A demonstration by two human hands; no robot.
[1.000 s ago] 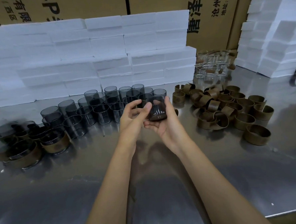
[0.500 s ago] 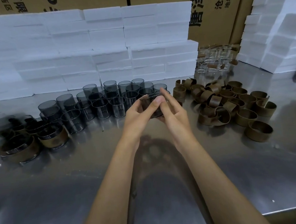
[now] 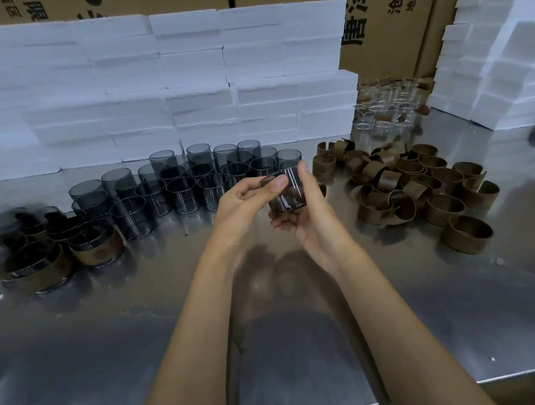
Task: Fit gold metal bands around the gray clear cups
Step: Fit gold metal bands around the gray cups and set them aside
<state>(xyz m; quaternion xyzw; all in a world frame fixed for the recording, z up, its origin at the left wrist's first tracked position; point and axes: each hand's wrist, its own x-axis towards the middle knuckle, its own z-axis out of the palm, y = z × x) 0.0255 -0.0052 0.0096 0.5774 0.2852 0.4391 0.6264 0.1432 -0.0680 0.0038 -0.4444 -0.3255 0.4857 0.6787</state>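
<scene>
A gray clear cup (image 3: 286, 192) is held above the steel table between both hands. My right hand (image 3: 304, 218) cups it from below and behind, thumb up along its right side. My left hand (image 3: 247, 200) pinches the cup's left rim with thumb and fingers. A gold band around it cannot be made out. Several bare gray cups (image 3: 180, 182) stand in rows behind the hands. Gold metal bands (image 3: 415, 187) lie heaped to the right. Cups fitted with bands (image 3: 96, 247) stand at the far left.
White foam blocks (image 3: 190, 82) are stacked along the back, with more at the right (image 3: 495, 63) and cardboard boxes (image 3: 383, 23) behind. Clear glass cups (image 3: 383, 114) sit at the back right. The steel table's front edge (image 3: 490, 379) runs near my forearms.
The hands turned the cup from lying on its side to nearly upright. My left fingers shifted from the cup's front to its left rim.
</scene>
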